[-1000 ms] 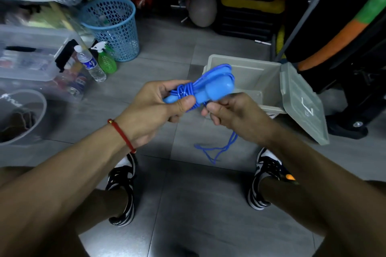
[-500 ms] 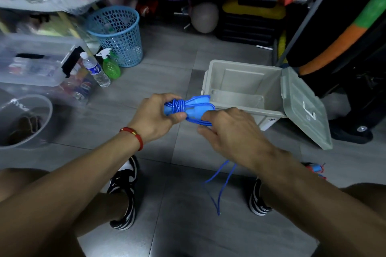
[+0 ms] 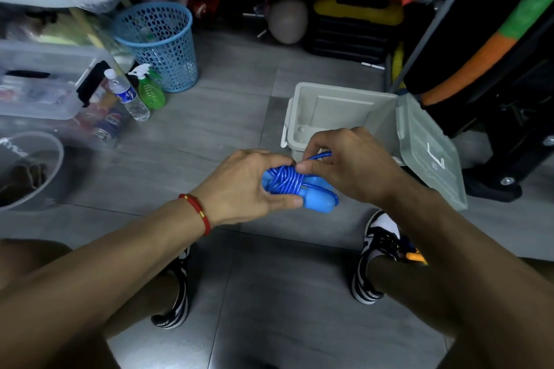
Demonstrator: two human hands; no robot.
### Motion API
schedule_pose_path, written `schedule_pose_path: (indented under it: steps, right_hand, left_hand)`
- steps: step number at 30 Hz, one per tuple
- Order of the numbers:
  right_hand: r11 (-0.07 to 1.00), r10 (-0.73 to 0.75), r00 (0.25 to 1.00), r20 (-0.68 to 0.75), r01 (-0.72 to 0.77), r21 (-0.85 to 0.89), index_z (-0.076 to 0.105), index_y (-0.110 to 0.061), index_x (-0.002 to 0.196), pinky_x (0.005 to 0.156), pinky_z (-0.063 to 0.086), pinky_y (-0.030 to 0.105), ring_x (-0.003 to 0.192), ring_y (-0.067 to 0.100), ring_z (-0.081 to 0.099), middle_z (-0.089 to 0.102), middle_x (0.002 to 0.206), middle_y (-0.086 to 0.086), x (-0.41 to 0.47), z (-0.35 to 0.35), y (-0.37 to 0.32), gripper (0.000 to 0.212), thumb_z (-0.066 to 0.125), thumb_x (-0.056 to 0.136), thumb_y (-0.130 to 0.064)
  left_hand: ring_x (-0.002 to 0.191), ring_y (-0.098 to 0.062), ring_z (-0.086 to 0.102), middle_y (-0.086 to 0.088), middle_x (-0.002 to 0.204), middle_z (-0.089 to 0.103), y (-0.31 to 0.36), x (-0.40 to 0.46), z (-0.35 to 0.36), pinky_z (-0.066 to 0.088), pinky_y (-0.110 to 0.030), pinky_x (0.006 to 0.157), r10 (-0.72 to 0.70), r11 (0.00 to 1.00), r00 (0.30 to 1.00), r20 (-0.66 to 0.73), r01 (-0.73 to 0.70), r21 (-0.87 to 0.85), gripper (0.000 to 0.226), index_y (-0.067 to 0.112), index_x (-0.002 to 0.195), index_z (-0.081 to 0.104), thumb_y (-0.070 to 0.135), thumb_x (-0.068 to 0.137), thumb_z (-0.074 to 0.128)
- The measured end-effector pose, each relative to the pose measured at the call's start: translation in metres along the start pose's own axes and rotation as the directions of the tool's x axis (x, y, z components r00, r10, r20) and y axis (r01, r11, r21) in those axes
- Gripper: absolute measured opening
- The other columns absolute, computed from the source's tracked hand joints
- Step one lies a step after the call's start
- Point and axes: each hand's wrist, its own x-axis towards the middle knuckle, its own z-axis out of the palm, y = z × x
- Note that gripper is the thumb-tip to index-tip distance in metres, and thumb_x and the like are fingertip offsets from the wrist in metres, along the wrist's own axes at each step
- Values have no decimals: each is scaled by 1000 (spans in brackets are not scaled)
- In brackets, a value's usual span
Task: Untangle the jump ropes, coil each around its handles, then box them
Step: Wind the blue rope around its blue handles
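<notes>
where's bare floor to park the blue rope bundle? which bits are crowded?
Free: grey tiles between the two shoes, and the strip between the blue basket and the open grey box. The box interior looks bare. Crowded: left side, with water bottle, green spray bottle and clear bins.

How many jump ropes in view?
1: the blue jump rope, coiled around its handles, held by the left hand and right hand. Others may be hidden.
</notes>
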Motion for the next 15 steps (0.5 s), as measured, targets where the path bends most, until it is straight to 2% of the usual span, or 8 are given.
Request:
schedule_pose_path:
  steps: [2,5,8,11,13,15]
  right_hand:
    - [996,10,999,42,-13,84,67,-30,81,69,50,33,70,7,57,54,60,-17,3,-1,3,27,75,79,-56]
    - [978,-13,992,126,-13,207,70,-30,75,68,55,32,69,5,64,68,68,-12,5,-6,4,31,79,69,-59]
    - [916,-49,984,171,-24,400,73,-22,76,73,55,25,68,10,69,73,70,-1,8,-16,9,28,83,64,-46]
    - [810,-61,977,205,-71,582,69,-12,82,68,50,19,62,13,64,71,66,10,11,-20,20,22,84,73,-24]
    - [747,-50,981,185,-86,660,68,-11,83,64,46,13,59,11,58,67,66,18,12,-18,25,16,80,78,-19]
    - [683,-52,982,182,-98,724,71,-14,83,60,46,14,63,19,55,62,70,26,11,-12,27,12,81,78,-19]
  left_hand:
    - [79,-10,63,8,83,67,0,-1,-1,52,-36,74,-18,999,1000,-11,17,-48,35,31,97,68,55,75,79]
    - [81,-14,64,6,85,69,1,-1,-5,52,-38,77,-5,995,1000,23,8,-99,32,29,99,72,41,73,85]
    - [85,-17,67,5,90,71,6,-7,-9,52,-37,81,-1,971,998,59,15,-239,34,28,102,75,29,71,90]
    - [86,-13,71,2,97,74,12,-11,-14,55,-25,82,-10,907,997,72,40,-419,39,22,106,74,13,71,89]
    - [83,-8,69,-2,98,75,13,-12,-18,53,-19,79,-10,844,997,74,48,-534,42,16,109,72,9,71,87]
    - [85,-8,68,-4,97,75,13,-11,-20,53,-20,79,-8,785,1000,27,23,-619,41,13,108,71,12,70,87]
